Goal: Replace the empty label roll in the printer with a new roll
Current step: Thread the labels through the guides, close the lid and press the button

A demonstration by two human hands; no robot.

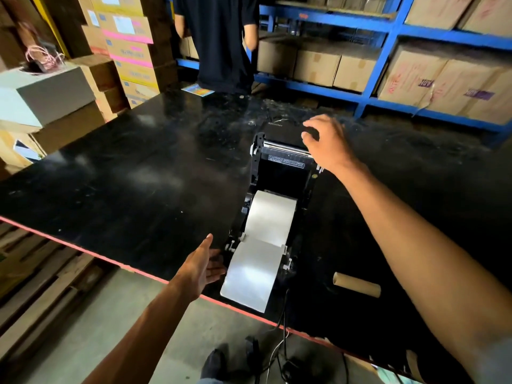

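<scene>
The new white label roll (273,214) sits in the bay of the black label printer (277,189), which stands on the near right part of the glossy black table (138,176). Its white paper strip (250,275) runs toward the near edge of the table, out past the guides.

The lid (282,134) stands open at the far end. The right hand (327,142) rests on its top edge with fingers curled loosely, gripping nothing firmly that I can see. The left hand (205,263) is open, flat beside the printer's near left side, just beside the strip.

If the lid drops while the strip lies skewed, the labels could crease or feed crooked. Fingers near the guides could get pinched.

The empty brown cardboard core (357,284) lies to the right, well apart. The roll's seating on its holders is too dark to judge, and the lid's underside label is unreadable.
</scene>
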